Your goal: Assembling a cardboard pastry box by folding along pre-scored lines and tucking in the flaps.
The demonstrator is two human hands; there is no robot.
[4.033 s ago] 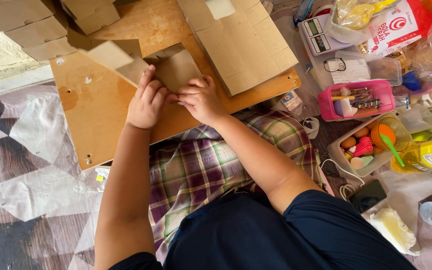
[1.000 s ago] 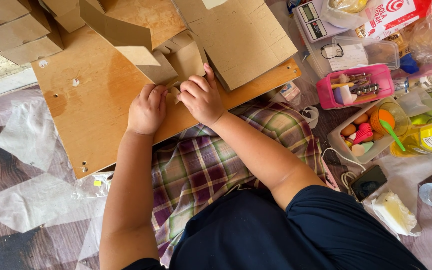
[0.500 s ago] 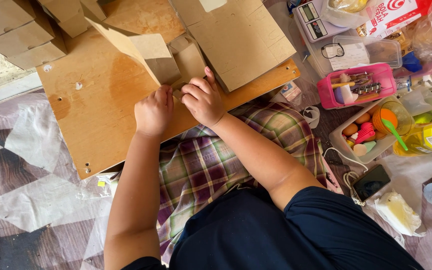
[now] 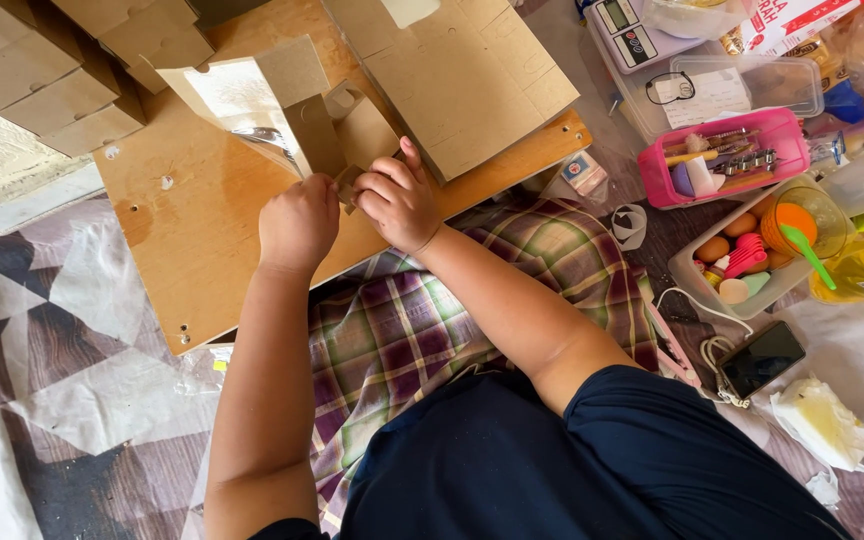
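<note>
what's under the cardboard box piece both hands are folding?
The cardboard piece sits on a wooden board, held by the left hand and right hand. The board lies on a patterned mat. What is directly beneath the piece is covered.

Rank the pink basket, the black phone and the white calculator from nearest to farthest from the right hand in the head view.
From the right hand:
1. White calculator, upper right, and pink basket, right: too close to call.
2. Black phone, lower right, farthest.
</note>
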